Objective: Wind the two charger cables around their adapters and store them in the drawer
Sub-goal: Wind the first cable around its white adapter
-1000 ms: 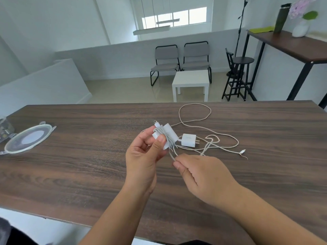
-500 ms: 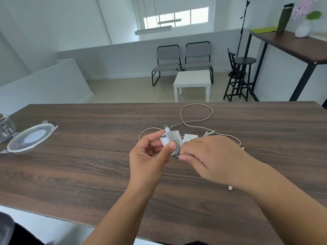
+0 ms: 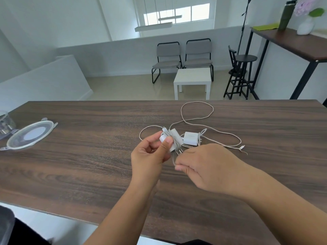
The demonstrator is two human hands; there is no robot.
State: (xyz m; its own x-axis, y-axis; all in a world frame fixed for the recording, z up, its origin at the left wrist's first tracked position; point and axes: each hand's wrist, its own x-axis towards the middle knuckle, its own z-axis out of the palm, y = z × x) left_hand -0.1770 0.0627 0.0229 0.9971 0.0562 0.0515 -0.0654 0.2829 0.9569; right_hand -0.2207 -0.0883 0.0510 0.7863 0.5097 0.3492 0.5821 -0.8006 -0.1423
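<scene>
Broadly, the dark wooden table (image 3: 88,174) carries everything. At its nine o'clock edge lies a clear lid (image 3: 30,135). Centrally, the left hand (image 3: 150,156) pinches a white adapter (image 3: 170,140) wrapped in cable (image 3: 177,144). The right hand (image 3: 207,167) pinches that cable's slack. At two o'clock rests a second adapter (image 3: 190,138) with its loose cable (image 3: 198,110).

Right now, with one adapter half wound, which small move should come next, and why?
Probably the right hand should carry its pinched cable once more around the adapter that the left hand holds. A loose loop remains unwound on the table.
</scene>
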